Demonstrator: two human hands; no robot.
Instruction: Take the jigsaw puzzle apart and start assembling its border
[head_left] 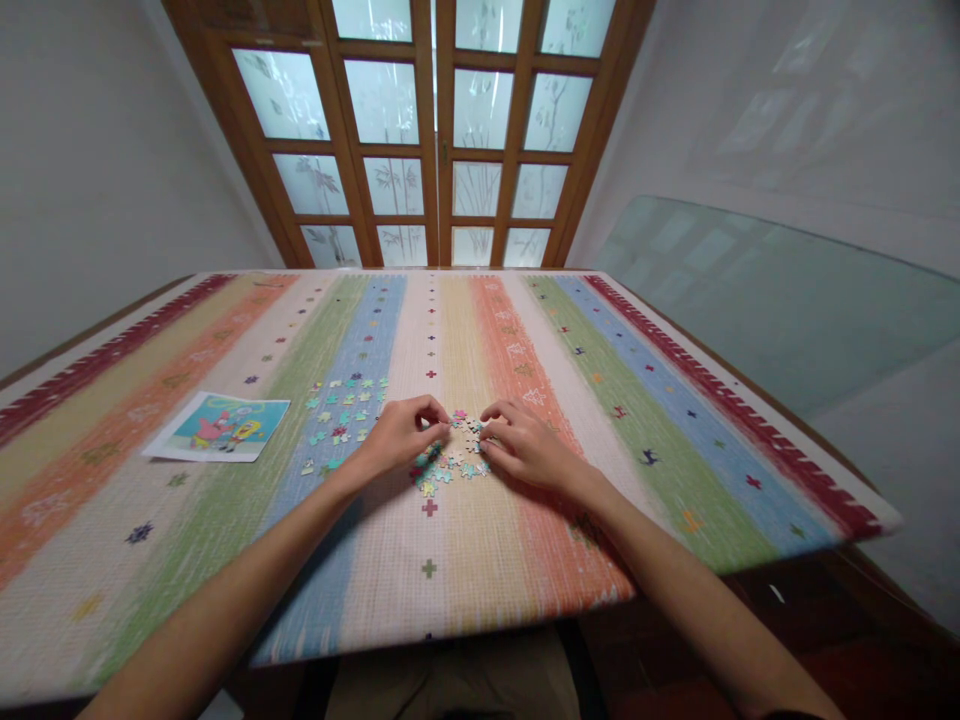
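Note:
A small cluster of jigsaw pieces [454,461] lies on the striped tablecloth between my two hands, in pale, teal, yellow and pink colours. At its left edge my left hand [405,435] is closed, thumb and index finger pinched on a jigsaw piece mostly covered by the fingertips. My right hand [532,445] comes in from the other side with bent fingers, their tips touching the jigsaw pieces at the cluster's right edge. A pink piece [460,414] shows at the far side. Left of my left hand, several loose jigsaw pieces [340,433] are spread in rough rows.
A printed picture [229,428] of two cartoon figures lies at the left of the table. The striped tablecloth [675,480] covers the tabletop. Wooden glass-paned doors [439,150] stand behind it, and a greenish glass panel [757,300] is by the right wall.

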